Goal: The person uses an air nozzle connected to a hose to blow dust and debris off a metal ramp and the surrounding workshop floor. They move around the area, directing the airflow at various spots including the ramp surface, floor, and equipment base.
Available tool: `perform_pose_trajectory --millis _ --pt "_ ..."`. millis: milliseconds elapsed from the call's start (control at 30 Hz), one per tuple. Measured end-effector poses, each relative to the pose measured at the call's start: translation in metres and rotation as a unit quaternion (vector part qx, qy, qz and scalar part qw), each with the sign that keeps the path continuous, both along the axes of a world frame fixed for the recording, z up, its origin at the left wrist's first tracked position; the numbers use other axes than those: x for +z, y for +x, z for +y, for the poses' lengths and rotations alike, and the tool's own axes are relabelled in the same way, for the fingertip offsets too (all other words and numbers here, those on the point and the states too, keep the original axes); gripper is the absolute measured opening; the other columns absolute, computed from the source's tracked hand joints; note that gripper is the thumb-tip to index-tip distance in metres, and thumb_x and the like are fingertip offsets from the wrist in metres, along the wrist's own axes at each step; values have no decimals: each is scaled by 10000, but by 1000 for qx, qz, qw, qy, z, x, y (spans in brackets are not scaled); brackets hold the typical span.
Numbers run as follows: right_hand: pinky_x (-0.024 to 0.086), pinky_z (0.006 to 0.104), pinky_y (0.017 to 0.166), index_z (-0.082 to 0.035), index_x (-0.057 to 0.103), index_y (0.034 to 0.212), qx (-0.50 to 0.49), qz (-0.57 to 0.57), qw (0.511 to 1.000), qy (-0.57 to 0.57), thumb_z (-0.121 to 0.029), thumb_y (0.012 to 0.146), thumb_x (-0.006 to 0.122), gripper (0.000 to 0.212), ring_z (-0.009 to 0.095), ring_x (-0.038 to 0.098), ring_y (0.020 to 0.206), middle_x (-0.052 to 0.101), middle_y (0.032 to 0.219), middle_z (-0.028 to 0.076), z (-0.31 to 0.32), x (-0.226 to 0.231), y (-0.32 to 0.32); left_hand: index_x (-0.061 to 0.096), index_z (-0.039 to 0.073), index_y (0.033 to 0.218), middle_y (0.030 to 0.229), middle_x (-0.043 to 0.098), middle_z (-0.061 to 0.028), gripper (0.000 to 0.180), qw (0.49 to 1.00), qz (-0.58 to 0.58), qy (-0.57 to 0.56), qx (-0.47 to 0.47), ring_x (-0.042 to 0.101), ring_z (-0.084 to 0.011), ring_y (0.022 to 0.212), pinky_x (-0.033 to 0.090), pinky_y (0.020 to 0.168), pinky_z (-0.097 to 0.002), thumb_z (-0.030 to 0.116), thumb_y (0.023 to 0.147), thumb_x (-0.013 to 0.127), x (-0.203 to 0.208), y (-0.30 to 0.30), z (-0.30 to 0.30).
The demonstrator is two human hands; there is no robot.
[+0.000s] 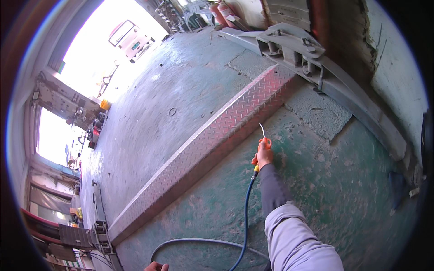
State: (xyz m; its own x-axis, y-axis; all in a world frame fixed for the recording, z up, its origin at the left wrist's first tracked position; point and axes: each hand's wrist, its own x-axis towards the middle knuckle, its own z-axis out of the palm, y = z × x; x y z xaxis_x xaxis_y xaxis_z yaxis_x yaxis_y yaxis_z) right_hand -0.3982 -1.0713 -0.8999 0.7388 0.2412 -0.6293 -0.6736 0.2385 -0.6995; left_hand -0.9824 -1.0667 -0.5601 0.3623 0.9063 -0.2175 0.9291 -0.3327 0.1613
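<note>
My right hand [265, 155] is closed around an orange air blow gun [266, 142], its thin bent nozzle [262, 130] aimed at the near side of a long checker-plate beam [203, 140]. The nozzle tip stays a little apart from the beam. A yellow fitting joins the gun to a dark blue air hose [247, 212], which drops to the lower edge. At the bottom, only part of my left hand [156, 267] shows, with fingers curled where a grey-blue loop of hose [194, 240] meets it. Most of that hand is cut off.
A lift base with heavy metal arms [312, 54] crosses the far right beside the wall. Red cylinders [221, 13] stand at the back. A vehicle [131, 39] is outside the bright doorway. A ring [172, 111] lies on the worn green floor [307, 180]. Machinery [97, 128] lines the left.
</note>
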Motion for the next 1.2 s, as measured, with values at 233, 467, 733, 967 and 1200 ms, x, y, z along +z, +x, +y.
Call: perform_pose_trajectory --millis 233,467,733,967,1200 --pt "521 371 399 -115 607 1199 -10 63 998 -28 -508 1029 497 442 215 586 407 562 560 59 35 6 -63 704 16 859 738 706 -163 312 1000 0 21 18 679 -290 651 532 635 -395 313 915 782 11 -17 2" --pt "503 371 390 -214 576 1234 42 53 996 -54 -438 1072 445 306 204 591 427 559 597 62 63 10 -136 648 -11 744 614 652 -119 317 995 -70 69 27 639 -192 556 500 557 -331 242 819 824 6 -62 15" --pt "494 398 407 -249 552 1167 142 35 988 -45 -478 1052 462 272 197 519 411 486 582 38 105 20 -290 674 8 752 591 652 -99 303 992 -111 -1 58 630 -185 518 482 524 -324 258 818 831 18 -115 39" --pt "491 405 415 -269 564 1219 195 37 975 -104 -440 1047 457 265 200 524 428 490 594 38 157 29 -405 689 40 769 612 659 -100 331 988 -141 -52 36 659 -237 551 504 545 -351 341 821 818 3 -197 80" --pt "497 393 429 -275 530 1212 244 3 962 -122 -445 1055 431 252 183 518 455 481 626 33 193 30 -499 704 90 825 667 688 -79 400 981 -150 -117 -35 694 -289 638 542 602 -396 483 838 780 -44 -276 120"
